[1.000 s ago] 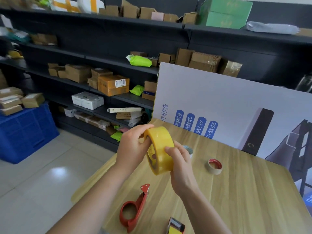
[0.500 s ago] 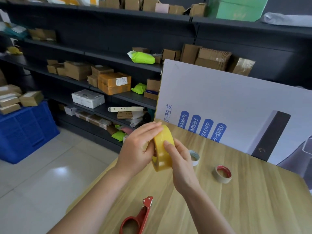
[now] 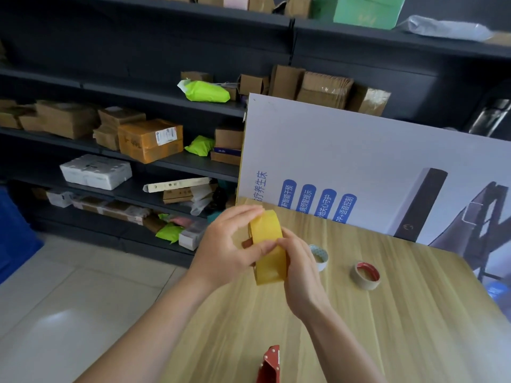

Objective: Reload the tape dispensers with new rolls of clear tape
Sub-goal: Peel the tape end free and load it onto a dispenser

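Observation:
A yellowish roll of clear tape (image 3: 269, 250) is held upright on edge above the wooden table (image 3: 401, 327). My left hand (image 3: 226, 250) grips its left side, thumb across the outer face. On the roll's right side my right hand (image 3: 301, 275) holds it, with fingertips on the tape's surface. A red tape dispenser (image 3: 269, 364) lies at the bottom edge of the view, only its tip showing.
Two used tape cores lie on the table: a white one (image 3: 319, 257) behind my right hand and a red-rimmed one (image 3: 365, 275). A large printed board (image 3: 359, 161) leans at the table's far edge. Dark shelves (image 3: 166, 111) with parcels stand beyond.
The roll has turned edge-on between my hands, and both hands have shifted their hold on it. The camera has tilted up, so the red dispenser is mostly out of view.

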`<state>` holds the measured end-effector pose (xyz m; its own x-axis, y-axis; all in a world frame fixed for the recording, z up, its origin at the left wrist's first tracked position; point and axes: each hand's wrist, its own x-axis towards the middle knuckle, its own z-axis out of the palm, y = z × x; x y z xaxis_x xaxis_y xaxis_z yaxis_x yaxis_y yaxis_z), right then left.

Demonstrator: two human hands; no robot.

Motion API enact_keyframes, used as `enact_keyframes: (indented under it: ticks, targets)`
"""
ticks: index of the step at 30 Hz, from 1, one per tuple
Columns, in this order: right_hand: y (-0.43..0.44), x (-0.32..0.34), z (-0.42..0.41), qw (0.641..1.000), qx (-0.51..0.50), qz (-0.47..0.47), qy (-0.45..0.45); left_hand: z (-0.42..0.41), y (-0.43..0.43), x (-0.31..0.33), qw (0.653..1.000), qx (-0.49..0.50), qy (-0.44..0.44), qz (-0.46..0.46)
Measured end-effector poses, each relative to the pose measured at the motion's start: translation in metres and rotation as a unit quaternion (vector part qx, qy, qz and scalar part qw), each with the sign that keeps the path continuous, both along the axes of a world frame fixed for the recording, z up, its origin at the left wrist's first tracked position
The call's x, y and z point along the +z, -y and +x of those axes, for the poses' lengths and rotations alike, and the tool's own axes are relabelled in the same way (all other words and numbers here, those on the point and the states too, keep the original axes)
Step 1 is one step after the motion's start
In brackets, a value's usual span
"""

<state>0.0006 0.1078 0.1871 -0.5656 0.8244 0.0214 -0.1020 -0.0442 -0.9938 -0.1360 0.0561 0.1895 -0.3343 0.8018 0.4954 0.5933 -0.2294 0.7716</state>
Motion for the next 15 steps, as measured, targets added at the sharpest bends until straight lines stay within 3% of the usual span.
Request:
enact_keyframes:
  ticks: [3,6,12,15]
  targets:
    - [0.008,0.004,-0.008,0.999,0.02,0.029,-0.016,-0.017,-0.003,0.008,0.994,-0.034,0.094,-0.036]
    - [0.017,0.006,-0.015,0.999,0.025,0.025,-0.028,-0.029,-0.005,0.015,0.99,-0.038,0.138,-0.017]
    - [0.031,0.016,-0.012,0.995,0.037,-0.032,-0.086,-0.029,0.006,0.029,0.984,-0.087,0.155,-0.028]
    - [0.035,0.025,-0.005,0.994,0.025,-0.008,-0.103,-0.016,0.018,0.03,0.995,-0.049,0.089,-0.025]
